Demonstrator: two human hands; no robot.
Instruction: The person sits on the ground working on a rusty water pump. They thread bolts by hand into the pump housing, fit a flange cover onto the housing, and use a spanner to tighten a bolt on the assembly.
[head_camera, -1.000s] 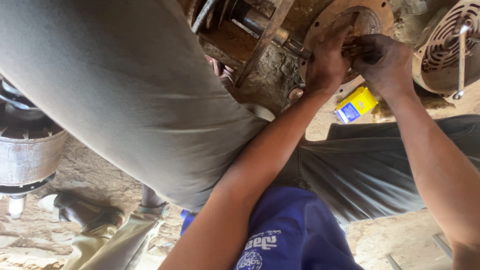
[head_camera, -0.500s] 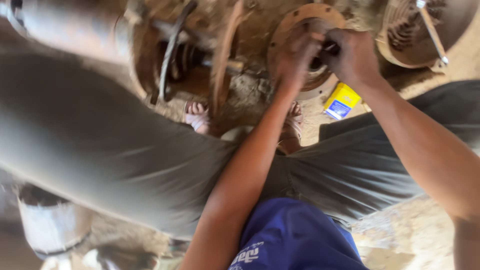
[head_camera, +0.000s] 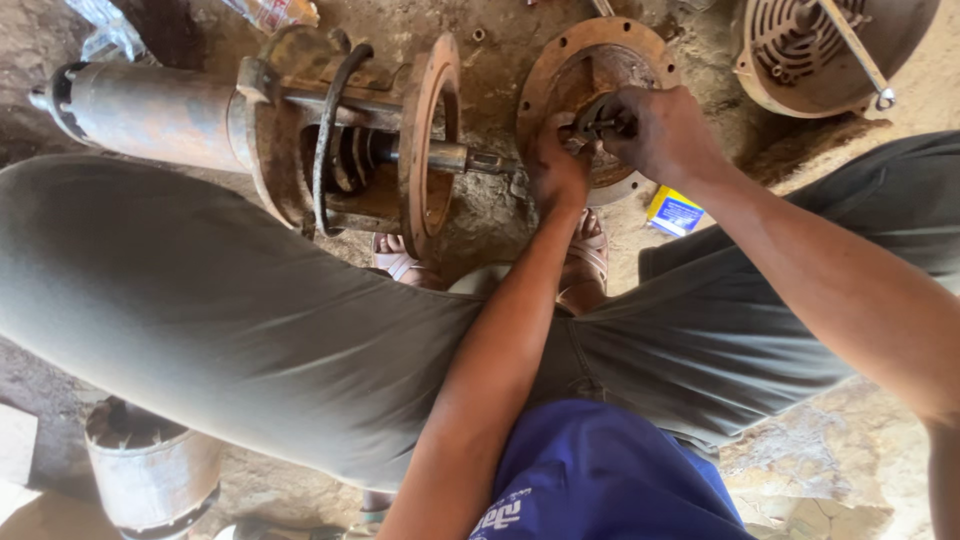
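I am crouched over the dirt floor (head_camera: 480, 215), looking down between my knees in grey-green trousers. My right hand (head_camera: 655, 130) is clenched around a small dark metal part (head_camera: 597, 122) at the centre of a round, rusty brown metal flange plate with bolt holes around its rim (head_camera: 560, 60); my fingers wrap it from the right so most of it is hidden. My left hand (head_camera: 555, 170) rests just beside it, pressed against the lower middle of the same plate, touching the dark part from the left. I cannot tell whether that hand is gripping anything or only bracing against the plate.

The plate lies flat on the ground in front of my sandalled feet (head_camera: 588, 258). Just to its left lies a long rusty cylindrical pump body on its side (head_camera: 150, 115), with a second round flange standing on edge (head_camera: 432, 140) and a steel shaft (head_camera: 465, 158) poking through it toward my left hand. A small yellow and blue box (head_camera: 675, 212) sits on the ground just beside the plate's lower right rim. At the upper right corner is a round slotted metal cover (head_camera: 800, 50) with a thin metal tool lying across it (head_camera: 850, 50). A dull metal cylinder (head_camera: 150, 470) stands at the lower left.
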